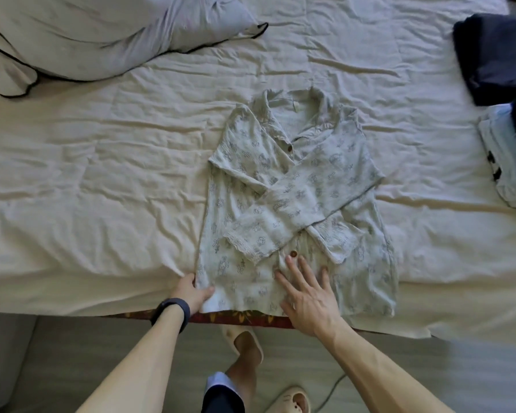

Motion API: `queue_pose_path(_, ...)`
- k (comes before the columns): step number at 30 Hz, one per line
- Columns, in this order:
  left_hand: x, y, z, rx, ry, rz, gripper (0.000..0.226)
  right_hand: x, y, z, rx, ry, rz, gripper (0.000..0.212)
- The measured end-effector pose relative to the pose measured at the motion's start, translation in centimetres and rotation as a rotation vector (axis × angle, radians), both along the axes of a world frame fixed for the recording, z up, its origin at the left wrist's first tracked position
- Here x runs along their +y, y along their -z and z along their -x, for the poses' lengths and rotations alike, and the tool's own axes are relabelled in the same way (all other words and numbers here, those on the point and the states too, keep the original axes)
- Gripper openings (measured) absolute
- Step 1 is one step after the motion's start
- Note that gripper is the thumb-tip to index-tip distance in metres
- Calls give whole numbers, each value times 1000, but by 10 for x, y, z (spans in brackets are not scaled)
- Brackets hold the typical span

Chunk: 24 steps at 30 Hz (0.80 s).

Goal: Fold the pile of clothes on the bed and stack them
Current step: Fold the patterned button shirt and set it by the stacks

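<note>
Wrinkled cream bedsheet (pixel 102 174) carries a printed pyjama shirt (pixel 295 186) at its near edge, long axis running away from the person, collar far, hem near, 2 sleeves crossed over the front. Left hand (pixel 191 293) grips the hem's left corner; right hand (pixel 307 296) lies flat, fingers spread, on the lower front.

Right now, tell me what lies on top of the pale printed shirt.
On the pale printed shirt its own sleeves lie crossed; the right hand rests flat by a brown button; the left hand grips its hem corner. The front beneath the sleeves is hidden.
</note>
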<state>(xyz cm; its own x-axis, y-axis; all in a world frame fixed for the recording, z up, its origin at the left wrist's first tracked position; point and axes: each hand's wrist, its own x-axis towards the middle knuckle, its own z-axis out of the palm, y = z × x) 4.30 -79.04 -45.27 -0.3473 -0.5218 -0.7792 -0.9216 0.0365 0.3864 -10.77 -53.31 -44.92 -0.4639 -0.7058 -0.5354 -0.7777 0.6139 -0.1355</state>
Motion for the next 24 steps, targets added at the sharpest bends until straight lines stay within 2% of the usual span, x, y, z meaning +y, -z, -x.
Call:
queue_pose_path(5,6,1,-14,15,20,156,55,14,4,0,55,-1,25,66)
queue_pose_path(9,16,-2,-18,47,18,204,35,24,-9,-11,20,74,78,63)
queue_pose_path(11,22,-5,-19,51,-5,200,29,35,-21,-14,14,289,225,61)
queue_pose_path(13,27,-8,-20,51,-31,192,28,56,-31,-10,79,721,407,65)
queue_pose_path(15,30,-9,-22,66,-67,174,25,86,-32,-2,111,1167,426,78)
queue_pose_path(16,32,-10,-23,76,-94,163,24,102,-30,5,59,1311,384,87)
queue_pose_path(18,32,-10,-25,93,-149,141,22,128,-23,17,-164,1447,347,96)
queue_pose_path(20,33,-10,-27,99,-171,134,19,144,-16,25,-381,1486,382,87)
queue_pose_path(21,33,-11,-28,97,-168,136,19,148,-13,27,-429,1491,394,78)
queue_pose_path(24,32,-12,-30,83,-171,141,27,153,-5,34,-385,1541,484,41)
